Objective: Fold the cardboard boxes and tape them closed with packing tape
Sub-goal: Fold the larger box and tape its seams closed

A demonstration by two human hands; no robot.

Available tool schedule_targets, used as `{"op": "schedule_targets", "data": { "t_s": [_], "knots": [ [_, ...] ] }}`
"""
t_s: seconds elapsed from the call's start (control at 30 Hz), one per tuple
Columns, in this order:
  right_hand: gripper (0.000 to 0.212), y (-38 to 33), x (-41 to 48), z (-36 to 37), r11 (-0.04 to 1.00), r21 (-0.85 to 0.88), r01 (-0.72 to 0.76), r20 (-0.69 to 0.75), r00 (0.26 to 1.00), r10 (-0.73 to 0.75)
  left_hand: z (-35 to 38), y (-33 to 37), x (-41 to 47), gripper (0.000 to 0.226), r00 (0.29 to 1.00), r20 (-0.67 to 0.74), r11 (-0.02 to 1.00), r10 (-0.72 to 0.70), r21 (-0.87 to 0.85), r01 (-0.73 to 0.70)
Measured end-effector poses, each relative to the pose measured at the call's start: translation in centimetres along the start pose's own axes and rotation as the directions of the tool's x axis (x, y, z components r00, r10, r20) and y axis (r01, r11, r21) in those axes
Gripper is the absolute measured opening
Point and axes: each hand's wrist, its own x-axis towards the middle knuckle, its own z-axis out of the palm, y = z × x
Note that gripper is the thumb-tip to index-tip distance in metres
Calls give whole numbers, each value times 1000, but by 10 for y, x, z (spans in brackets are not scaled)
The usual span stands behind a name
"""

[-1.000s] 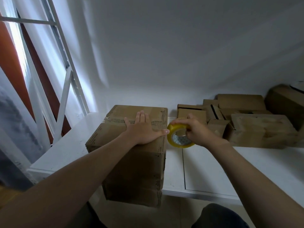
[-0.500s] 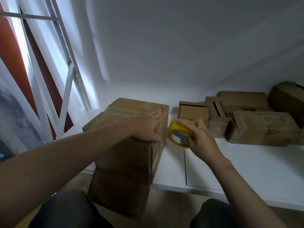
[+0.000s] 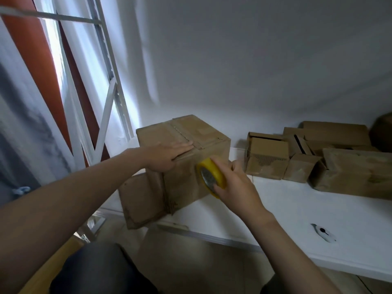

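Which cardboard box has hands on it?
The large box on the left: left hand flat on top, right hand holding the tape roll against its side.

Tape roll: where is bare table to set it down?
Free: the table stretch between the right hand and the small boxes, to the near edge, save a small white object. Crowded: back right; the large box fills the left.

The cardboard box (image 3: 182,132) sits at the left front edge of the white worktop (image 3: 297,211), with one flap hanging below that edge. The left hand (image 3: 163,154) lies flat on the box top, fingers (image 3: 183,145) straight. The right hand (image 3: 235,185) grips the yellow tape roll (image 3: 214,174), which touches the box's near right face. Other folded boxes (image 3: 350,172) stand at the right rear. A window frame (image 3: 106,98) is on the left.
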Motion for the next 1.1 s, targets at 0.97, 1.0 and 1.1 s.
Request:
{"op": "schedule_targets", "data": {
  "t_s": [0.97, 1.0, 1.1],
  "knots": [
    [90, -48, 29, 88, 973, -231, -6, 122, 992, 35, 67, -49, -6, 61, 745, -641, 982, -186, -129, 135],
    [86, -47, 30, 86, 968, -251, 6, 124, 992, 26, 73, -46, -7, 58, 710, -670, 976, -217, -158, 150],
    [65, -46, 34, 78, 960, -278, 31, 168, 986, 18, 86, -35, -13, 47, 592, -730, 938, -342, -301, 171]
  ]
}}
